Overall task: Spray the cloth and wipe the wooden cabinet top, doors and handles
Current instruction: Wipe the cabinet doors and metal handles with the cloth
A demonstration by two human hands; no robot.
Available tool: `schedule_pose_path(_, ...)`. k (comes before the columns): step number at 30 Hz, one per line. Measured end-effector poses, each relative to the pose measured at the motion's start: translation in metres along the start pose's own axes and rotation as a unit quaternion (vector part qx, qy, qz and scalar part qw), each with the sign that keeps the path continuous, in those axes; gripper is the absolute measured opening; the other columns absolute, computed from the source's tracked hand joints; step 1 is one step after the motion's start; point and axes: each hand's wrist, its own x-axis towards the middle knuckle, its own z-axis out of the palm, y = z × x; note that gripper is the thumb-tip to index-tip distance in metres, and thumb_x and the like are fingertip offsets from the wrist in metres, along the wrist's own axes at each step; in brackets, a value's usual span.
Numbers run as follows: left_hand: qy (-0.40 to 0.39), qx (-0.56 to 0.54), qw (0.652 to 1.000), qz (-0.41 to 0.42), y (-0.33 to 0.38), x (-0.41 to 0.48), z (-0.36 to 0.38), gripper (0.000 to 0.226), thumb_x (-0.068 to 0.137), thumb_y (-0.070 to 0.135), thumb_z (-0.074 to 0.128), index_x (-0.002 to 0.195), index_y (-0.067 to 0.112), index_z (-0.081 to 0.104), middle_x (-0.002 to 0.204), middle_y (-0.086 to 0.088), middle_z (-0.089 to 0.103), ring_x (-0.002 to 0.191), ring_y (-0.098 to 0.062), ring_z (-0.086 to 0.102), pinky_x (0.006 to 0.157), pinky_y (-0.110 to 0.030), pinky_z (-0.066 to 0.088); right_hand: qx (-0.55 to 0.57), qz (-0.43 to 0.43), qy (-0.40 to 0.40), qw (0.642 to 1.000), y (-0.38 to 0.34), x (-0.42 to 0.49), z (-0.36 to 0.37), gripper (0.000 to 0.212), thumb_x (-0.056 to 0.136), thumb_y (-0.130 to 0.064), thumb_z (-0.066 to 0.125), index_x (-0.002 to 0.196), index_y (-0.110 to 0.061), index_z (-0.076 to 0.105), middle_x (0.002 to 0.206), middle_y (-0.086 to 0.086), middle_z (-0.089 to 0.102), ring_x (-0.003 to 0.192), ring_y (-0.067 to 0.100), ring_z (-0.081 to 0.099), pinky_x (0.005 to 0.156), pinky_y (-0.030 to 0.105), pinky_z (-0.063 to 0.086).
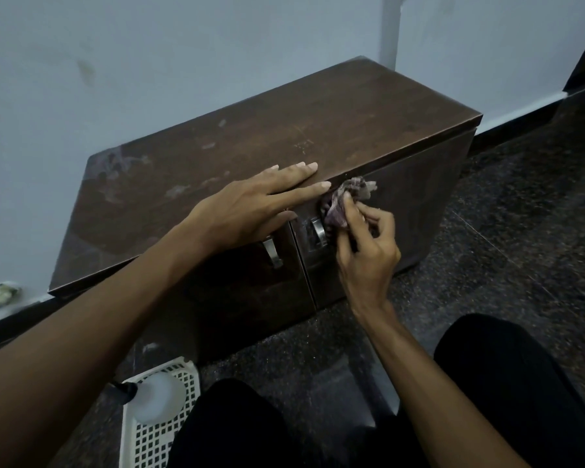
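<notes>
Knees in black trousers [507,383] nearest. Wooden cabinet [284,130] against wall, top smeared. White basket [149,444] holds spray bottle [159,396]. Left hand [247,204] flat on top's front edge, fingers straight. Right hand [368,251] pinches bunched cloth [338,204] at fingertips, cloth on right door just beside metal handle [318,231].
</notes>
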Motion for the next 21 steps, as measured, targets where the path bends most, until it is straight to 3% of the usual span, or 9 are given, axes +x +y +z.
schedule_pose_path(8,-0.031,-0.006,0.999,-0.012,-0.001,0.002,0.000,0.063,0.107,0.023,0.046,0.161,0.015,0.013,0.168,-0.006,0.016,0.155,-0.019,0.016,0.124,-0.045,0.026,-0.034,0.040,-0.072,0.996,0.037,-0.056,0.005,0.046,0.089,-0.008,0.056,0.134,-0.016,0.062,0.102,0.010,0.058,0.091,0.021,0.060,0.070,0.038,0.058)
schedule_pose_path(13,-0.041,-0.024,0.999,-0.023,-0.004,0.004,0.000,0.063,0.107,0.027,0.044,0.161,0.017,0.014,0.169,-0.002,0.014,0.156,-0.017,0.012,0.125,-0.046,0.022,0.012,0.069,-0.018,0.997,0.015,-0.031,0.007,0.043,0.089,-0.003,0.062,0.130,-0.012,0.065,0.103,0.010,0.060,0.090,0.021,0.060,0.072,0.040,0.057)
schedule_pose_path(21,-0.045,-0.040,0.998,-0.035,-0.005,0.007,0.000,0.062,0.107,0.032,0.042,0.161,0.019,0.014,0.169,-0.001,0.013,0.156,-0.017,0.011,0.125,-0.047,0.022,0.007,0.018,0.023,1.000,-0.007,0.014,0.006,0.043,0.091,-0.005,0.064,0.134,-0.006,0.059,0.104,0.009,0.062,0.091,0.024,0.061,0.080,0.037,0.054)
